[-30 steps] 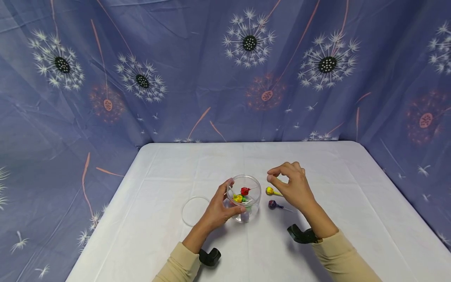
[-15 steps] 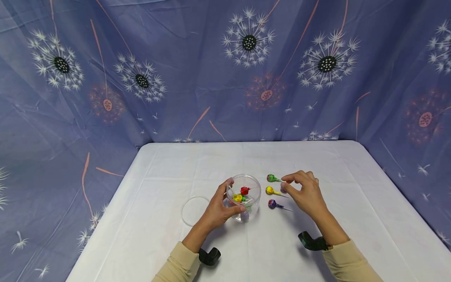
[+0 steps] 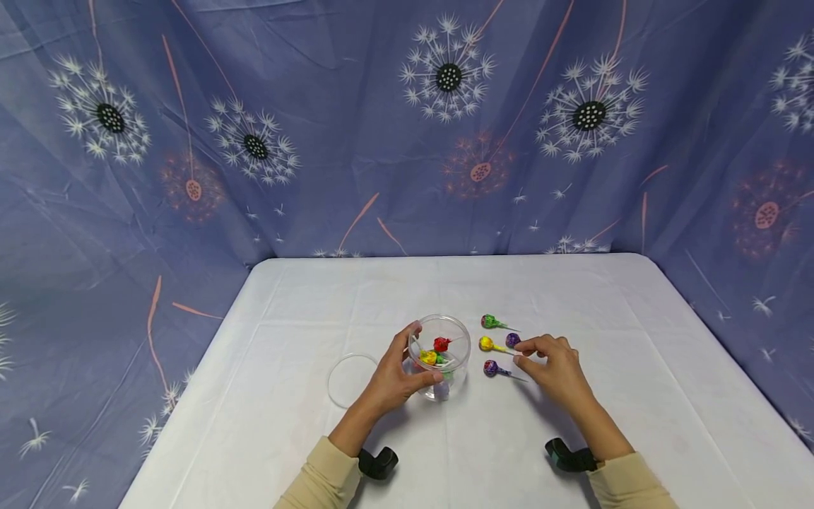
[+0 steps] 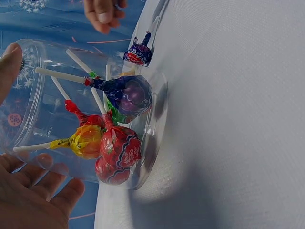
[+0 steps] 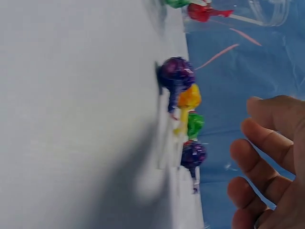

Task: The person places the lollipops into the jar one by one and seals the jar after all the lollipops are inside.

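Gripped in the left hand (image 3: pixel 396 380), between thumb and fingers on opposite sides: clear jar (image 3: pixel 459 373), mouth upward, near the middle of the desk (image 3: pixel 305 311). From the head, mainly red, yellow and green wrappers distinct inside; from the left wrist, also a purple lollipop (image 4: pixel 131 98) and overlapping red lollipops (image 4: pixel 121 148), partly screening green wrappers; exact count uncertain. From the right wrist, only a cropped part of the jar. To its right: green lollipop (image 3: pixel 489 321), yellow lollipop (image 3: pixel 486 343), near purple lollipop (image 3: pixel 490 368) and far purple lollipop (image 3: pixel 512 340), the last just beside the right hand (image 3: pixel 552 364), stick covered by fingers from the head, blurred wrapper tail exposed from the right wrist. Right fingers loosely bent, parted from the thumb, holding nothing. Left of the jar: clear round lid (image 3: pixel 329 378), faint, partly behind the left hand.
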A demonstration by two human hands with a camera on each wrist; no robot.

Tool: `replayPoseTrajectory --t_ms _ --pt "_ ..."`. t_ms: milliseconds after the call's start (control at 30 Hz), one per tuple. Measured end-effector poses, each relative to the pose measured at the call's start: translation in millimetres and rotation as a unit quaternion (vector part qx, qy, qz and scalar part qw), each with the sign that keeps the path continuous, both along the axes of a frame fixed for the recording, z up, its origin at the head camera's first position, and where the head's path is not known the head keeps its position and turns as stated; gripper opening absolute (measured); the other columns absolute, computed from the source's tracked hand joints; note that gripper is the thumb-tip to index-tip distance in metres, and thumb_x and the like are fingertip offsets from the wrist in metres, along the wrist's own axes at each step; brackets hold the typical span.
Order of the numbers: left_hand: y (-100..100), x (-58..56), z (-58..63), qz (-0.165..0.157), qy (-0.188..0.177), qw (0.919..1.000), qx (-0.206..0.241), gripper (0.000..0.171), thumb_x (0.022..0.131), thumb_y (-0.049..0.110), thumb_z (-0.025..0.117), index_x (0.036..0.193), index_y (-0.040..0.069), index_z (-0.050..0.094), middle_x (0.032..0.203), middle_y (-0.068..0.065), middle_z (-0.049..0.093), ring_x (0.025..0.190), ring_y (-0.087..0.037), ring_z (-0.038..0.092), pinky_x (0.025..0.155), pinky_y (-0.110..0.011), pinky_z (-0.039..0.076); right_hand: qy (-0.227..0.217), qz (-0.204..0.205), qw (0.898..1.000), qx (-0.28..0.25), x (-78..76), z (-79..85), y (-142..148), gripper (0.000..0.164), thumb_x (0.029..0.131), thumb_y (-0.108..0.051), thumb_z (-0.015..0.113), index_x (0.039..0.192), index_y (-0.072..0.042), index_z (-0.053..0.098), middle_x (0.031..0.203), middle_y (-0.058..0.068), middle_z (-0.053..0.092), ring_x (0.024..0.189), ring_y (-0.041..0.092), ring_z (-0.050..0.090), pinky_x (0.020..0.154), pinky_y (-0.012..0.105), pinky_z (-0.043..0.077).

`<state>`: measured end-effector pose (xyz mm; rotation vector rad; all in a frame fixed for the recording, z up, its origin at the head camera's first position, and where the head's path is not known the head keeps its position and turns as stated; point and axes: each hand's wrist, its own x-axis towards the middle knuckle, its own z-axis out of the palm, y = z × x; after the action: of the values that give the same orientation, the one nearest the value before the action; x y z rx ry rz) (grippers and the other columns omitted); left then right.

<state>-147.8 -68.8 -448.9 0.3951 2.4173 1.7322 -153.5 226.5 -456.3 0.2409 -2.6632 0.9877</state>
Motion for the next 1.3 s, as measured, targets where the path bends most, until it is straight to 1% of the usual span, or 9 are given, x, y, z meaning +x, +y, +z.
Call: replayPoseTrajectory --t_ms 200,367,567,667,900,1133,1300 --pt "0 0.2 -0.6 -0.002 0.006 1.0 -0.003 0.091 0.075 0.036 0.078 0.147 0.029 0.024 0.153 0.0 0.03 0.138 -0.035 0.034 0.114 -0.053 0.029 -0.054 0.0 0.999 -0.001 0.5 -11.9 0 0.015 0.078 -0.016 0.074 0.092 -0.011 0.071 0.084 0.003 0.065 0.082 0.021 0.049 0.073 0.032 0.027" --pt "-1 0.0 -0.8 -0.004 0.009 1.0 -0.003 0.09 0.075 0.038 0.078 0.147 0.029 0.024 0.153 0.001 0.03 0.139 -0.034 0.034 0.114 -0.053 0.028 -0.084 0.0 0.996 0.002 0.4 -17.4 0 0.013 0.077 -0.015 0.073 0.091 -0.012 0.072 0.082 0.002 0.066 0.079 0.018 0.047 0.073 0.031 0.027" --pt "-1 0.5 0.6 -0.006 0.009 0.9999 0.003 0.09 0.075 0.036 0.078 0.147 0.03 0.024 0.153 0.0 0.03 0.139 -0.035 0.033 0.114 -0.053 0.028 -0.107 0.005 0.994 0.008 0.1 -22.4 2 0.013 0.078 -0.013 0.072 0.09 -0.016 0.072 0.083 -0.002 0.066 0.081 0.013 0.048 0.069 0.025 0.036" --pt "-1 0.6 0.4 -0.006 0.009 0.9999 0.001 0.09 0.075 0.037 0.078 0.147 0.03 0.024 0.153 0.001 0.03 0.138 -0.035 0.034 0.114 -0.053 0.028 -0.108 0.01 0.994 0.009 0.1 -24.4 3 0.012 0.078 -0.012 0.072 0.089 -0.016 0.072 0.084 -0.002 0.066 0.08 0.011 0.048 0.066 0.022 0.039" --pt "-1 -0.4 -2.8 -0.005 0.011 0.9999 -0.002 0.09 0.074 0.041 0.077 0.147 0.028 0.025 0.152 0.0 0.031 0.137 -0.036 0.035 0.113 -0.053 0.029 -0.099 0.034 0.995 0.005 1.2 -27.9 4 0.013 0.075 -0.011 0.075 0.088 -0.014 0.073 0.085 -0.001 0.064 0.082 0.012 0.05 0.068 0.024 0.04" --pt "0 0.1 -0.8 -0.004 0.016 0.9998 -0.006 0.092 0.074 0.043 0.077 0.147 0.027 0.024 0.153 -0.001 0.031 0.137 -0.035 0.035 0.114 -0.053 0.029 -0.077 0.019 0.997 0.015 0.8 -34.6 2 0.015 0.072 -0.009 0.077 0.085 -0.016 0.073 0.081 -0.002 0.061 0.08 0.012 0.045 0.067 0.025 0.035" --pt "0 0.5 -0.4 -0.004 0.018 0.9998 -0.007 0.093 0.073 0.043 0.077 0.148 0.025 0.024 0.153 -0.002 0.031 0.137 -0.036 0.035 0.113 -0.053 0.03 -0.077 0.009 0.997 0.027 0.1 -36.0 0 0.011 0.073 -0.009 0.075 0.08 -0.017 0.072 0.079 -0.002 0.059 0.08 0.014 0.045 0.069 0.028 0.033"
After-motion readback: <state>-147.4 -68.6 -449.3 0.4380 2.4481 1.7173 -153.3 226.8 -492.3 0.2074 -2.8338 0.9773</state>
